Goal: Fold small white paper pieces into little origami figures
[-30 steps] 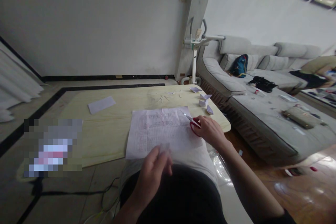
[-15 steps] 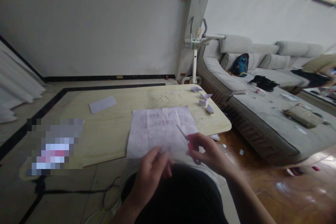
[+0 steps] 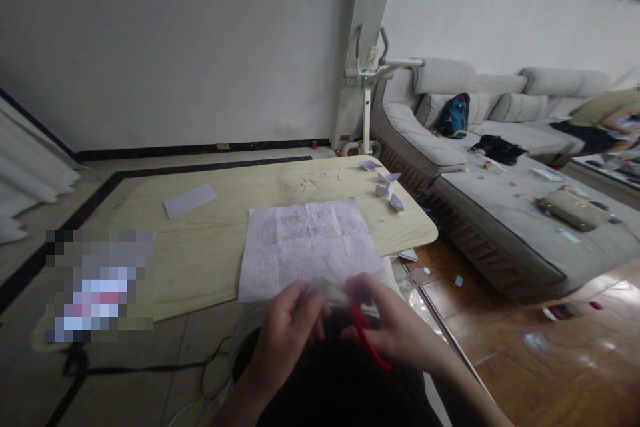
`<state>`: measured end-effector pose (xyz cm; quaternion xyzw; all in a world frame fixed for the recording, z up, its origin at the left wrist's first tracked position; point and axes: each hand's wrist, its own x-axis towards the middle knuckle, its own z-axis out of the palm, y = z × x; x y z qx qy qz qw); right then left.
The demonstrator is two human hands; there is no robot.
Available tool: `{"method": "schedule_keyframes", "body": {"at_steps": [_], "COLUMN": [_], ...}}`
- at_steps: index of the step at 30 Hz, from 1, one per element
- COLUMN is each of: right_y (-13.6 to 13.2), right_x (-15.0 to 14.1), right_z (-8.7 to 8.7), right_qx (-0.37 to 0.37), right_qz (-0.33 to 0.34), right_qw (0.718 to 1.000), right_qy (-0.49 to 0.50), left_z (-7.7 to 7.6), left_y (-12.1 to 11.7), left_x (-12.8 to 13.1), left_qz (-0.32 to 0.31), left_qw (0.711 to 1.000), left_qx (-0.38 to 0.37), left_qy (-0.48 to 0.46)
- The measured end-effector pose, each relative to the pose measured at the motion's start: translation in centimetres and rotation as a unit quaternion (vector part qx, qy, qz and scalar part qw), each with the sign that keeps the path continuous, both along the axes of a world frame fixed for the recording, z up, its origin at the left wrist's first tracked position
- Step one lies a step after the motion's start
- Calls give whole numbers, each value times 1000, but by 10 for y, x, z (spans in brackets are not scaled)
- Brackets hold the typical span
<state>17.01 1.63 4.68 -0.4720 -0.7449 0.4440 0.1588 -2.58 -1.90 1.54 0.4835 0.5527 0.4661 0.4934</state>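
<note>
My right hand (image 3: 393, 320) grips a pair of scissors (image 3: 371, 341) by the red handles. Their blades are blurred and point toward my left hand (image 3: 287, 327), whose fingers are closed above my lap. Something pale and smeared by motion shows at the left fingertips; its kind cannot be made out. Just beyond both hands, a creased printed sheet of paper (image 3: 305, 247) lies over the near edge of the light wooden table (image 3: 200, 253).
Small folded paper pieces (image 3: 384, 190) stand at the table's right end. Thin clippings (image 3: 303, 185) lie near the far edge, a blank paper rectangle (image 3: 190, 201) to the left. A grey sofa (image 3: 500, 227) is on the right; a person (image 3: 607, 120) sits at its far end.
My right hand has brought the scissors left and lower, close to the left fingertips. The red handles now show more, the blades less. The view has shifted slightly.
</note>
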Motion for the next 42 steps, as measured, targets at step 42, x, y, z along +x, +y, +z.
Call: {"method": "schedule_keyframes", "body": {"at_steps": [42], "right_y": [-8], "right_x": [-6], "right_z": [-5], "right_qx": [-81], "right_qz": [12], "right_qw": [994], "right_qy": [71], "left_z": [0], "left_y": [-1], "left_x": [-8], "left_qz": [-44], "left_qw": [994], "left_qx": [21], "left_qy": [102]}}
